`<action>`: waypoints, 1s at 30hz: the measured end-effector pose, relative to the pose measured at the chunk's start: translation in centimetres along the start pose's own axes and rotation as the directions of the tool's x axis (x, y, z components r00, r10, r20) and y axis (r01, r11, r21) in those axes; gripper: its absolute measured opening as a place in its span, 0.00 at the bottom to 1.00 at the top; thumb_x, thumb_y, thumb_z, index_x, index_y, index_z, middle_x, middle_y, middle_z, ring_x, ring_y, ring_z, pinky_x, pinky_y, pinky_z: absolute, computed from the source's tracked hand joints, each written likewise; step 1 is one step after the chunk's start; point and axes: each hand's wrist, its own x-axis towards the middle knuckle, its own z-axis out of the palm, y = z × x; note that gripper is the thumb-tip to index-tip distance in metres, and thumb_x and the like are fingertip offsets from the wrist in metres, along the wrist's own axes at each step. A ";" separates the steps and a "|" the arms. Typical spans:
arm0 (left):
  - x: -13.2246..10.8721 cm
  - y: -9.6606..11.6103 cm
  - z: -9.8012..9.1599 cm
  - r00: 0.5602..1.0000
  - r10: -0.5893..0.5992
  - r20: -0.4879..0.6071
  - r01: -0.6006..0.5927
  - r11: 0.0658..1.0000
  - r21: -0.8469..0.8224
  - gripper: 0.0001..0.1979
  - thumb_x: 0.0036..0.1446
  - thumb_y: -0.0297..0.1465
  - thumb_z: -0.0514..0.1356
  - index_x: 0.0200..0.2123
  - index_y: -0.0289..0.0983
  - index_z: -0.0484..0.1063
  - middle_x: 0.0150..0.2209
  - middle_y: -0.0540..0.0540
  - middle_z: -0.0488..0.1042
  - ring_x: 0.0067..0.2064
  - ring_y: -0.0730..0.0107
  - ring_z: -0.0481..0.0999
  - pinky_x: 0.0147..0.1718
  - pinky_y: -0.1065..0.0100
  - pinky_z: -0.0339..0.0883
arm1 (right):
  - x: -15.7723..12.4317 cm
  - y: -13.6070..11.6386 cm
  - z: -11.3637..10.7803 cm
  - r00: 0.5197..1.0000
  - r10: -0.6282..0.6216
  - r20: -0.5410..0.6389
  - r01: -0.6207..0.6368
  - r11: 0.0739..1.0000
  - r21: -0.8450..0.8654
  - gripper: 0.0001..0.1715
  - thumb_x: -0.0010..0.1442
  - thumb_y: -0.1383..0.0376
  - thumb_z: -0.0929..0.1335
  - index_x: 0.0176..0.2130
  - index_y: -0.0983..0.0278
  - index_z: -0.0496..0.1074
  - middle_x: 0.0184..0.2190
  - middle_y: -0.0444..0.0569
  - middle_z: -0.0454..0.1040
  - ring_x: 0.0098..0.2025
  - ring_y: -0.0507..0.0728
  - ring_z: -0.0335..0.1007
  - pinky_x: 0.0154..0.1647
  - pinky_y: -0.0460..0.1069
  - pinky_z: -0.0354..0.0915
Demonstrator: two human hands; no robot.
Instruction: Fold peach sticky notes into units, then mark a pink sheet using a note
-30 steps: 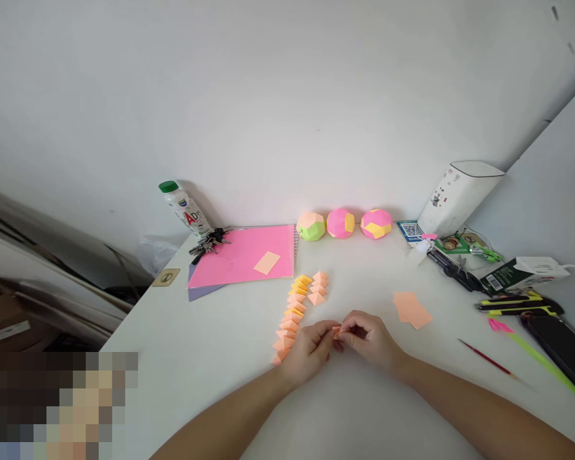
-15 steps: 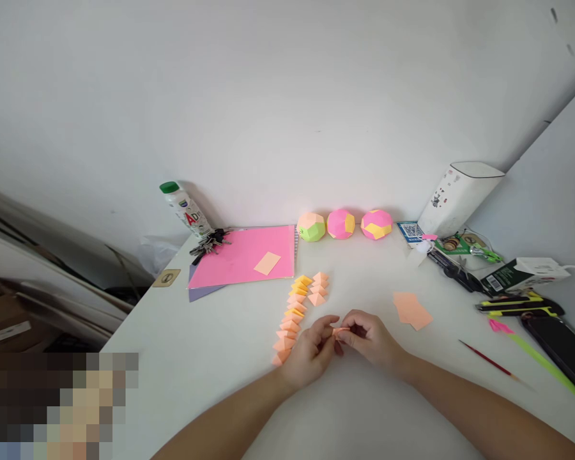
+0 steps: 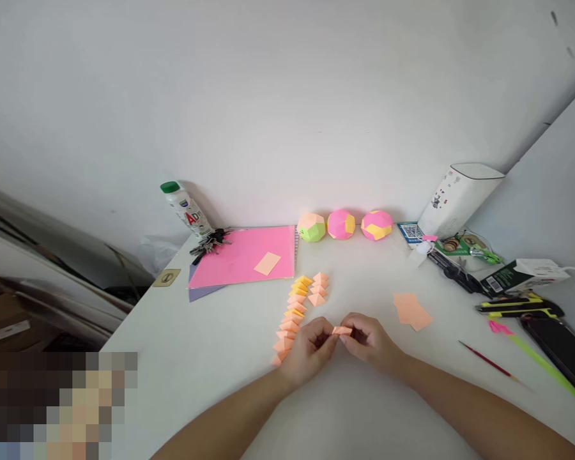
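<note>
A small folded piece of orange paper [image 3: 342,331] is pinched between both hands above the table. My left hand [image 3: 311,348] is closed on its left end, thumb and fingers pressed together. On its right end my right hand [image 3: 368,340] is closed in the same way. Just left of my left hand runs a slanting row of folded paper pieces [image 3: 288,325], orange and yellow, partly hidden by that hand. A shorter row of orange folded pieces [image 3: 318,289] lies beyond the hands. Flat orange paper sheets [image 3: 413,311] rest to the right.
Three paper balls [image 3: 341,224] stand along the wall. At the left are a pink notebook [image 3: 242,255], keys [image 3: 213,241] and a bottle [image 3: 188,209]. To the right lie a thin red stick [image 3: 489,359], a utility knife [image 3: 520,305], a black phone-like object [image 3: 563,348] and a box [image 3: 522,275].
The fingers of my left hand have curled in closer around the folded paper, and more of the paper shows between the hands. The things on the table have stayed in place.
</note>
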 end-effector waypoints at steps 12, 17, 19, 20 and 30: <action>-0.1 -0.4 0.1 0.996 0.088 0.010 -0.089 0.995 0.043 0.11 0.58 0.33 0.56 0.24 0.36 0.63 0.26 0.51 0.61 0.26 0.76 0.59 0.24 0.72 0.54 | 0.0 -0.2 0.3 0.999 -0.030 0.012 0.031 0.996 -0.079 0.07 0.50 0.67 0.64 0.23 0.63 0.59 0.22 0.42 0.59 0.23 0.50 0.52 0.22 0.46 0.51; 0.0 -0.4 -0.1 0.996 0.091 0.015 -0.092 0.996 0.007 0.12 0.58 0.33 0.56 0.23 0.36 0.62 0.26 0.51 0.60 0.25 0.76 0.58 0.24 0.72 0.54 | -0.1 -0.3 0.2 0.998 -0.054 0.031 0.056 0.996 -0.073 0.06 0.50 0.67 0.64 0.24 0.63 0.60 0.23 0.43 0.60 0.23 0.50 0.53 0.22 0.46 0.52; -0.1 -0.3 -0.1 0.996 0.092 0.017 -0.092 0.996 0.008 0.12 0.58 0.33 0.56 0.23 0.36 0.62 0.26 0.51 0.61 0.25 0.76 0.59 0.24 0.72 0.54 | -0.1 -0.2 0.3 0.998 -0.058 0.037 0.061 0.996 -0.072 0.05 0.50 0.67 0.64 0.24 0.63 0.60 0.23 0.43 0.60 0.24 0.50 0.53 0.23 0.46 0.52; -0.1 -0.3 0.0 0.995 0.094 0.017 -0.094 0.995 0.012 0.12 0.57 0.33 0.56 0.23 0.36 0.62 0.26 0.51 0.61 0.25 0.76 0.59 0.24 0.72 0.54 | -0.1 -0.2 0.3 0.998 -0.059 0.037 0.062 0.996 -0.072 0.05 0.50 0.68 0.64 0.24 0.63 0.60 0.23 0.43 0.60 0.24 0.50 0.53 0.23 0.46 0.52; 0.0 -0.5 0.2 0.997 0.074 -0.037 -0.077 0.992 -0.099 0.14 0.58 0.35 0.57 0.23 0.37 0.59 0.24 0.53 0.59 0.23 0.78 0.57 0.22 0.73 0.53 | -0.1 -0.5 0.0 0.999 0.018 0.046 -0.018 1.000 0.006 0.05 0.48 0.69 0.63 0.24 0.62 0.58 0.22 0.40 0.56 0.22 0.49 0.49 0.22 0.46 0.48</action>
